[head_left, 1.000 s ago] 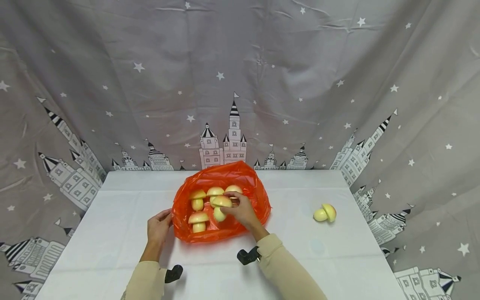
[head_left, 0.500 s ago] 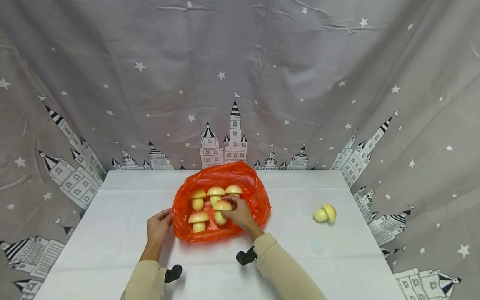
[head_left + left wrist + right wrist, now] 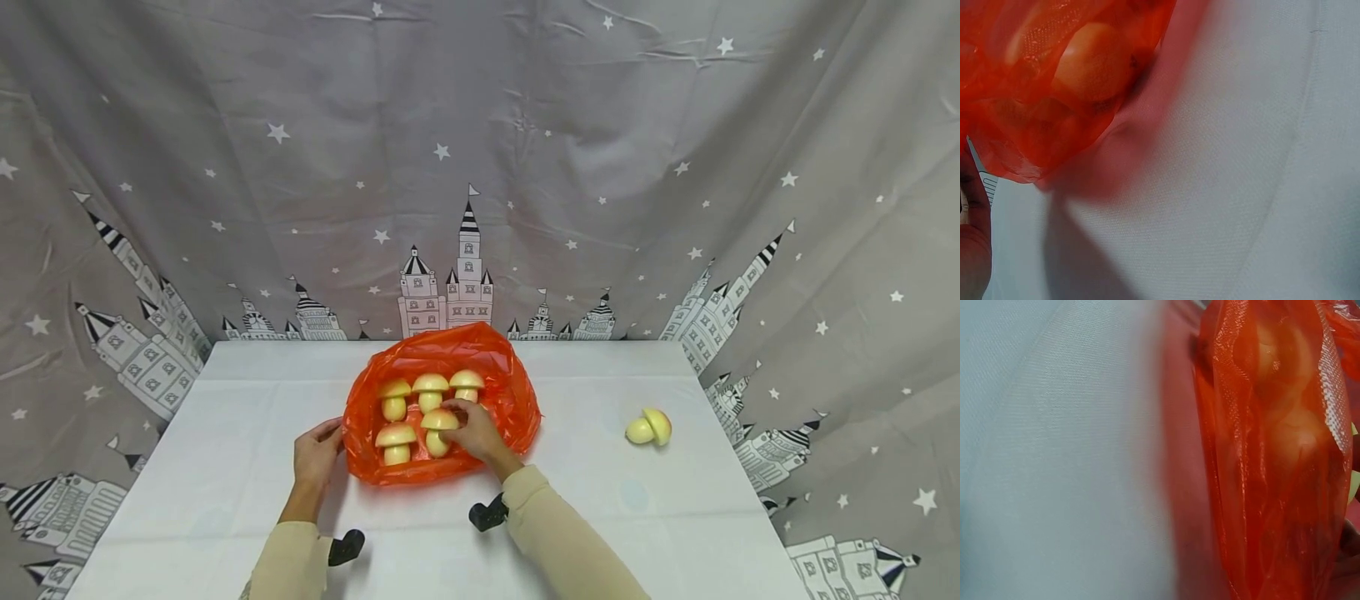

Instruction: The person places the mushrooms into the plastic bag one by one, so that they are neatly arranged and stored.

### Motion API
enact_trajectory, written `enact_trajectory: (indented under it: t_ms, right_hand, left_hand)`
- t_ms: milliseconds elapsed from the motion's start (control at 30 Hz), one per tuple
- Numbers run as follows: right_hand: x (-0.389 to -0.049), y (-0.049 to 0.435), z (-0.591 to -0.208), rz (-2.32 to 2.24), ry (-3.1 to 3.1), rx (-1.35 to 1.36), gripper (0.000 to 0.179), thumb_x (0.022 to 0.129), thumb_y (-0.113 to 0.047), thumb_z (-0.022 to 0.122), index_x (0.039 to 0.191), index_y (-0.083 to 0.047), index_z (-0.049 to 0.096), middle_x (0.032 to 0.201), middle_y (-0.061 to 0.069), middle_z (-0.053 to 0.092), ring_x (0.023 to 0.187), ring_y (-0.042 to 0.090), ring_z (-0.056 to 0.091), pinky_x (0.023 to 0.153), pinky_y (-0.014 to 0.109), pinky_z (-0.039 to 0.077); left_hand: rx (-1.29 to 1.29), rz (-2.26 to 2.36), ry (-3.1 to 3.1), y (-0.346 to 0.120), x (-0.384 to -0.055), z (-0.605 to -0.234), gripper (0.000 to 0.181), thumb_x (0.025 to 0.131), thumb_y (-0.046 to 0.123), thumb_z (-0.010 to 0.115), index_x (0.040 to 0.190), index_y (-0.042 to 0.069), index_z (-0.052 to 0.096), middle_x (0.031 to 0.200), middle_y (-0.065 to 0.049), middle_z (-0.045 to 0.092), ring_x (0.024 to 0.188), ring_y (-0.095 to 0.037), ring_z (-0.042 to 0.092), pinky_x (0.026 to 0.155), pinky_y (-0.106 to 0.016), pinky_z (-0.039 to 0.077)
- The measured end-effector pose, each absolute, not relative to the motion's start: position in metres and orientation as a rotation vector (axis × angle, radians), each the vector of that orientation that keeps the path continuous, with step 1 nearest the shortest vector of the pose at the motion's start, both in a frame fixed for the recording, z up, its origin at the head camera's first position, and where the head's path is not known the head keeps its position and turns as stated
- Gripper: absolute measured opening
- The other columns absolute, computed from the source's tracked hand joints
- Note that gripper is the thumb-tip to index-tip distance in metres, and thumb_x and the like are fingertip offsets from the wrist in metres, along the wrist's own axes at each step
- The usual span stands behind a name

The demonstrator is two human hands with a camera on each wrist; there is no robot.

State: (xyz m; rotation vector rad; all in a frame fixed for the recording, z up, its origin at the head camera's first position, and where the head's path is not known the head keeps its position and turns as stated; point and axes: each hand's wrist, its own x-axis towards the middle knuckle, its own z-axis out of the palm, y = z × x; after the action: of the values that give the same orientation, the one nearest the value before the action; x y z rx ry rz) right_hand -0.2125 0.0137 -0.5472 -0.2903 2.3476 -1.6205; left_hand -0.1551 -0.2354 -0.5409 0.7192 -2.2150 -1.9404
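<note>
A red plastic bag (image 3: pixel 517 392) lies wide-mouthed on the table, with several yellow toy mushrooms (image 3: pixel 431 383) standing inside it in two rows. My right hand (image 3: pixel 480 431) reaches into the bag and holds the front-row mushroom (image 3: pixel 439 420) by its right side, cap up, low among the others. At the bag's left edge, my left hand (image 3: pixel 316 456) grips the plastic between thumb and fingers. The left wrist view shows the bag's side (image 3: pixel 1041 125) with part of that hand at the far left. Through the plastic (image 3: pixel 1272 487) in the right wrist view, pale rounded shapes show.
One more toy mushroom (image 3: pixel 651 426) lies on its side at the right of the white-covered table (image 3: pixel 585 492). A grey curtain (image 3: pixel 570 167) with castles and stars hangs behind and on both sides. Black wrist devices (image 3: pixel 347 547) jut from both sleeves.
My right hand has brought its mushroom down and slightly toward me inside the bag, and the mushroom now stands more upright. The left hand keeps its place at the bag's edge.
</note>
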Motion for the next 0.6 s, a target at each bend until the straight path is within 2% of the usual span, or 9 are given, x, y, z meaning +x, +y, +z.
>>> enact_trajectory:
  t_ms: [367, 600]
  right_hand:
    - [-0.2081, 0.0097, -0.5512, -1.558, 2.378, -0.272, 0.041, 0.079, -0.004, 0.075, 0.119, -0.009, 0.064, 0.116, 0.005, 0.061, 0.101, 0.022, 0.056, 0.09, 0.038, 0.05]
    - [-0.2077, 0.0063, -0.5505, -1.574, 2.356, -0.279, 0.044, 0.08, -0.003, 0.074, 0.122, -0.008, 0.059, 0.122, 0.005, 0.059, 0.112, 0.027, 0.055, 0.092, 0.039, 0.05]
  left_hand:
    - [0.736, -1.963, -2.209, -0.2354, -0.1531, -0.54, 0.037, 0.101, 0.014, 0.05, 0.128, -0.011, 0.053, 0.128, -0.03, 0.052, 0.074, 0.01, 0.056, 0.07, -0.006, 0.048]
    - [0.733, -1.963, -2.191, -0.2353, -0.1531, -0.539, 0.037, 0.1, 0.012, 0.052, 0.127, -0.012, 0.054, 0.124, -0.028, 0.056, 0.073, 0.009, 0.057, 0.069, -0.007, 0.049]
